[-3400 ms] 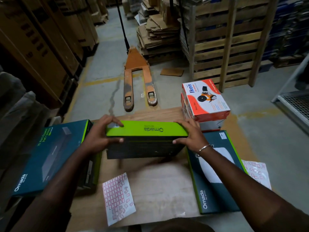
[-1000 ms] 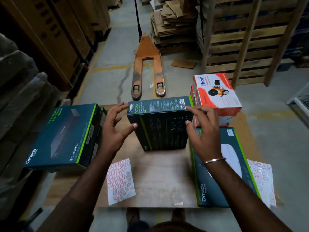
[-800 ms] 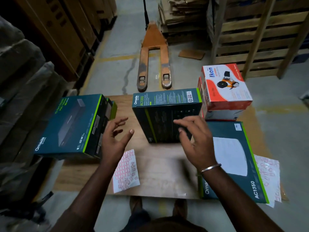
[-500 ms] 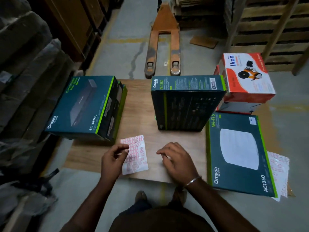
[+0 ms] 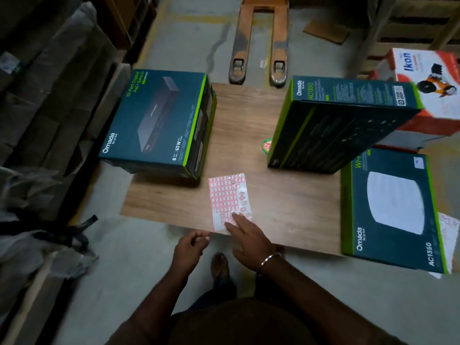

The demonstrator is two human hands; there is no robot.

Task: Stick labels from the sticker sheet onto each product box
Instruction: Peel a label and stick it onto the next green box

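Brown wood-grain worktop (image 5: 286,195), smooth laminate look, faint sheen near the front edge. White paper sticker sheet with red-outlined labels (image 5: 227,197), glossy backing. Teal-and-green cardboard switch box (image 5: 159,120), printed, slight satin sheen. Dark upright AC1350 cardboard box (image 5: 343,125), matt. Flat teal AC1350 cardboard box (image 5: 390,210), satin print. Red-and-white Ikon carton (image 5: 428,80), glossy. Orange painted metal pallet jack forks (image 5: 261,41), worn, scuffed. Grey concrete floor (image 5: 139,257), rough, matt. Thin shiny metal bangle (image 5: 270,258).

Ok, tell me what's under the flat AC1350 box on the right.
The AC1350 box lies on the wooden board, overhanging its near edge. A second sticker sheet pokes out from beneath its right side; how far that sheet reaches underneath is covered by the box.
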